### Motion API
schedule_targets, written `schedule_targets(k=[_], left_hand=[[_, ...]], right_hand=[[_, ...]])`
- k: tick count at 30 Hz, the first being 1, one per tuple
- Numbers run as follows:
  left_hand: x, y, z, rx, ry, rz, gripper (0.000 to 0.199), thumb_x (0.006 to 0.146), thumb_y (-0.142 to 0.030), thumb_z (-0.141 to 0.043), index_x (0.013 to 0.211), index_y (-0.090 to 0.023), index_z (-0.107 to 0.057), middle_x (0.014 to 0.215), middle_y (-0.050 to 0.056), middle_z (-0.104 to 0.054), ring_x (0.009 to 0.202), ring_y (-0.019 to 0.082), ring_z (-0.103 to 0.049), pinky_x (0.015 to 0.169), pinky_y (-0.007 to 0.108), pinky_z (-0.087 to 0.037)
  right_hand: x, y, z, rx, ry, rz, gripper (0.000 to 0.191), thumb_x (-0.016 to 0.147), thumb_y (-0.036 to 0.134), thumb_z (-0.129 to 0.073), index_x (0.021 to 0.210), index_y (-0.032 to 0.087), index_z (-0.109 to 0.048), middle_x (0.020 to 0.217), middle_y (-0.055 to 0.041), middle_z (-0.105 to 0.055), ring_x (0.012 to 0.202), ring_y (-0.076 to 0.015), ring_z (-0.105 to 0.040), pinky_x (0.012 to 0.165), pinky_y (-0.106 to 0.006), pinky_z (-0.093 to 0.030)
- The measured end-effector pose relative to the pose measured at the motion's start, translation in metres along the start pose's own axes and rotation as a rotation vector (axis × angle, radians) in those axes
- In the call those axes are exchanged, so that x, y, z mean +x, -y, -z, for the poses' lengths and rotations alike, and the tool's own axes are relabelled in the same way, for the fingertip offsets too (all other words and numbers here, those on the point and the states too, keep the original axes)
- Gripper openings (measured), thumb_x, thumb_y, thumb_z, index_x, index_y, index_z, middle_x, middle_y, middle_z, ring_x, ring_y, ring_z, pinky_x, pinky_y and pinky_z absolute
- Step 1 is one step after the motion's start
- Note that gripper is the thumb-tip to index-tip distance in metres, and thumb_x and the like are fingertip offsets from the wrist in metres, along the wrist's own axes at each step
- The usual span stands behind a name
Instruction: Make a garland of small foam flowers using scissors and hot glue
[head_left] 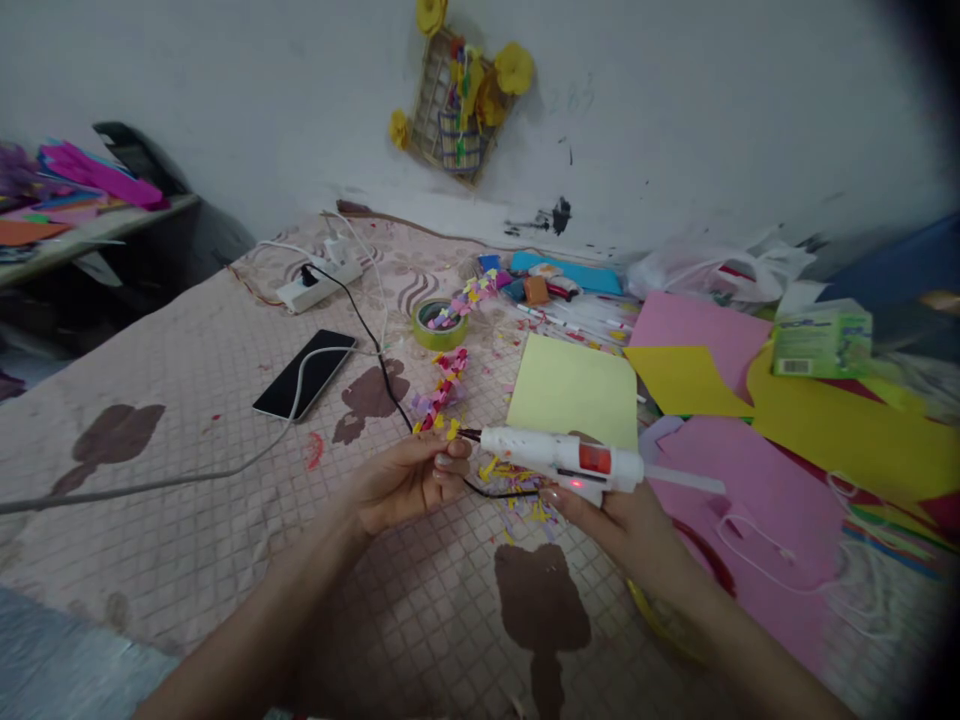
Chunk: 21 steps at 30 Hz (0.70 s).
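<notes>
My right hand (626,525) is wrapped round the grip of a white hot glue gun (536,450), with its red light lit and a clear glue stick (686,480) poking out of the back. The gun points left, its dark nozzle close to the fingertips of my left hand (409,480). Those fingers are closed in a pinch on a small yellow paper piece (452,430); I cannot tell whether the nozzle touches it. Just beyond lies a cluster of small pink, red and purple paper pieces (442,385). Cut paper scraps (517,480) lie beneath the gun.
A roll of tape (440,325) and a pale yellow paper pad (574,390) lie ahead. On the left are a phone (305,375) and a power strip (319,287) with cables. Pink sheets (757,510), yellow sheets (855,430) and a green box (823,340) crowd the right.
</notes>
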<state>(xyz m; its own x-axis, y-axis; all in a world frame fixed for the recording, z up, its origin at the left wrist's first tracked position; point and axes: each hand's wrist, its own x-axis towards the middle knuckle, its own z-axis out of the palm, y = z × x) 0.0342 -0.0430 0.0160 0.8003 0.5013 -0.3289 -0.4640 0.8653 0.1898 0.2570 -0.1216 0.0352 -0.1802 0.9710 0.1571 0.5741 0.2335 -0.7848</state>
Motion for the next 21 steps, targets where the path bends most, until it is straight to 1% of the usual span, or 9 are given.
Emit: schedule_targets(k=[3,6,8,10,13,15,17,19,21], left_hand=[[-0.001,-0.001,-0.003,0.03,-0.011,-0.005,0.007,0.078,-0.003,-0.057,0.072,-0.006,-0.054,0.065,0.0,-0.048,0.052,0.003,-0.049,0.05,0.012,-0.045],[-0.003,-0.002,-0.005,0.074,-0.058,-0.027,0.009,0.076,-0.004,-0.06,0.07,-0.007,-0.054,0.066,0.0,-0.048,0.051,0.003,-0.047,0.049,0.012,-0.044],[-0.003,-0.003,-0.003,0.125,-0.098,-0.064,0.009,0.075,-0.005,-0.062,0.071,-0.008,-0.054,0.067,0.0,-0.05,0.052,0.003,-0.048,0.049,0.012,-0.044],[-0.002,-0.005,-0.001,0.222,-0.146,-0.137,0.009,0.074,-0.006,-0.064,0.073,-0.009,-0.056,0.069,0.001,-0.053,0.053,0.003,-0.049,0.049,0.012,-0.043],[0.001,-0.005,0.004,0.504,-0.238,-0.311,0.01,0.072,-0.011,-0.068,0.074,-0.011,-0.058,0.067,0.001,-0.056,0.053,0.004,-0.05,0.05,0.013,-0.042],[0.004,-0.004,0.007,0.761,-0.305,-0.427,0.011,0.071,-0.014,-0.07,0.073,-0.011,-0.059,0.063,0.0,-0.058,0.052,0.005,-0.05,0.05,0.015,-0.042],[0.006,-0.002,0.008,0.982,-0.364,-0.497,0.011,0.07,-0.015,-0.07,0.073,-0.011,-0.06,0.061,0.0,-0.059,0.051,0.006,-0.051,0.049,0.017,-0.042],[0.008,0.001,0.009,1.126,-0.398,-0.532,0.009,0.07,-0.014,-0.069,0.075,-0.012,-0.061,0.063,0.001,-0.061,0.052,0.008,-0.053,0.05,0.019,-0.042],[0.008,0.003,0.01,1.217,-0.41,-0.576,0.008,0.071,-0.014,-0.067,0.077,-0.013,-0.062,0.067,0.001,-0.062,0.056,0.009,-0.055,0.052,0.02,-0.042]], right_hand=[[0.0,-0.003,-0.001,-0.01,-0.006,-0.002,0.018,0.088,0.033,-0.051,0.1,0.022,-0.059,0.093,-0.0049,-0.068,0.091,-0.0236,-0.062,0.079,-0.035,-0.05],[0.001,-0.005,-0.001,-0.014,-0.042,-0.019,0.019,0.086,0.034,-0.053,0.099,0.021,-0.058,0.089,-0.0049,-0.067,0.086,-0.0231,-0.062,0.072,-0.033,-0.051],[0.003,-0.007,-0.001,-0.012,-0.067,-0.012,0.02,0.085,0.035,-0.054,0.098,0.021,-0.06,0.089,-0.0043,-0.067,0.086,-0.0228,-0.062,0.073,-0.032,-0.05],[0.006,-0.01,0.002,-0.006,-0.102,-0.03,0.02,0.085,0.037,-0.052,0.085,0.021,-0.063,0.081,-0.0032,-0.067,0.08,-0.0218,-0.062,0.07,-0.03,-0.05],[0.013,-0.019,0.008,-0.005,-0.204,-0.195,0.038,0.085,0.045,-0.05,0.058,0.019,-0.058,0.056,-0.0013,-0.059,0.057,-0.0174,-0.057,0.053,-0.026,-0.044],[0.019,-0.029,0.014,-0.007,-0.274,-0.324,0.045,0.084,0.05,-0.049,0.051,0.019,-0.056,0.045,0.0004,-0.05,0.047,-0.0143,-0.049,0.045,-0.024,-0.038],[0.025,-0.039,0.019,-0.006,-0.317,-0.394,0.047,0.083,0.053,-0.049,0.051,0.018,-0.056,0.042,0.0015,-0.045,0.043,-0.0126,-0.043,0.043,-0.024,-0.034],[0.03,-0.048,0.024,0.002,-0.357,-0.443,0.046,0.08,0.056,-0.051,0.052,0.019,-0.054,0.045,0.0006,-0.048,0.043,-0.0121,-0.042,0.042,-0.024,-0.032],[0.033,-0.056,0.027,0.014,-0.384,-0.492,0.045,0.078,0.057,-0.053,0.054,0.019,-0.052,0.049,-0.001,-0.053,0.045,-0.012,-0.043,0.041,-0.024,-0.032]])
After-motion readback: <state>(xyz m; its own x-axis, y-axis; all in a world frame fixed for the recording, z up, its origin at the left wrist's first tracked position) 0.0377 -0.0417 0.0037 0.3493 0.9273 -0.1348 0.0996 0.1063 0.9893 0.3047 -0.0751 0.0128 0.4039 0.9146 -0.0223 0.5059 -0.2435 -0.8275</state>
